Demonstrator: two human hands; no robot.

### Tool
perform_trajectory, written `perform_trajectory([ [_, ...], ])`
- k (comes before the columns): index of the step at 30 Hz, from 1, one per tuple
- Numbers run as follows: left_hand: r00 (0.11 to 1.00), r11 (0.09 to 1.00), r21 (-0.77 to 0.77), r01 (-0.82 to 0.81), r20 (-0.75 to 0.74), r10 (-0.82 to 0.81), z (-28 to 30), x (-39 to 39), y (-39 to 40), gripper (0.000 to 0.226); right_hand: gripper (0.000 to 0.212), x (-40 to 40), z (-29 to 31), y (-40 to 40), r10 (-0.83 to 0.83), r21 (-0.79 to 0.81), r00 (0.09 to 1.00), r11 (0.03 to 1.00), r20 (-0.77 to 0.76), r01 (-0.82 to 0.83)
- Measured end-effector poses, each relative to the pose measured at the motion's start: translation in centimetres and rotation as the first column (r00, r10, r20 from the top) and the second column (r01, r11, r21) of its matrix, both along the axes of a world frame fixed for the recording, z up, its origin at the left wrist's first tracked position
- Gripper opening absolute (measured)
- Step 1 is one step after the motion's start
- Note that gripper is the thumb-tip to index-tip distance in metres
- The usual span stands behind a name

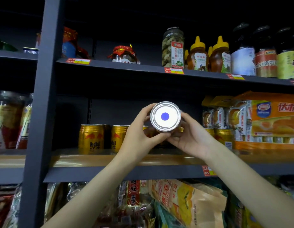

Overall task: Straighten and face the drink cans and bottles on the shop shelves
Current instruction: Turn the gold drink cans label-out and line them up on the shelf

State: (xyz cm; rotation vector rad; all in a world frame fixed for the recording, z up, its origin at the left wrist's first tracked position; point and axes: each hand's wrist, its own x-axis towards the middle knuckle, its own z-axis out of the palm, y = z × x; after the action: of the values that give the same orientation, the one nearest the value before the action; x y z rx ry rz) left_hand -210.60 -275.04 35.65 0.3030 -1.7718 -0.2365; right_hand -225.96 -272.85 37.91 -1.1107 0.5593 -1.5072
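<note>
I hold a can [165, 116] tipped on its side in front of the middle shelf, its silver base with a blue dot facing me. My left hand [139, 134] grips it from the left, and my right hand [190, 137] grips it from the right and below. Behind my hands, gold Red Bull cans stand upright on the shelf [97, 159]: one at the left [90, 139], a second beside it [117, 137], and more at the right [222, 137]. The held can's label is hidden.
A dark upright post [42, 102] bounds the bay on the left. Orange cake boxes [266, 122] fill the shelf's right end. Jars, honey bottles [198, 55] and dark bottles stand on the shelf above. Snack bags [189, 204] crowd the shelf below.
</note>
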Motion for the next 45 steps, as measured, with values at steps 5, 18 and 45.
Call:
perform_trajectory([
  [5, 0.951, 0.887, 0.345, 0.307, -0.079, -0.299, 0.0, 0.1, 0.5, 0.065, 0.037, -0.7, 0.3, -0.5, -0.153, -0.243, 0.988, 0.959, -0.010, 0.146],
  [18, 0.983, 0.993, 0.048, 0.109, 0.141, -0.115, 0.5, 1.1, -1.2, 0.067, 0.045, -2.1, 0.3, 0.3, -0.298, -0.306, 0.914, 0.928, -0.275, 0.211],
  [45, 0.978, 0.967, -0.246, -0.061, 0.178, 0.106, 0.5, 0.9, -1.6, 0.077, 0.049, -2.4, -0.5, 0.3, -0.031, -0.207, 0.985, 0.978, -0.167, -0.004],
])
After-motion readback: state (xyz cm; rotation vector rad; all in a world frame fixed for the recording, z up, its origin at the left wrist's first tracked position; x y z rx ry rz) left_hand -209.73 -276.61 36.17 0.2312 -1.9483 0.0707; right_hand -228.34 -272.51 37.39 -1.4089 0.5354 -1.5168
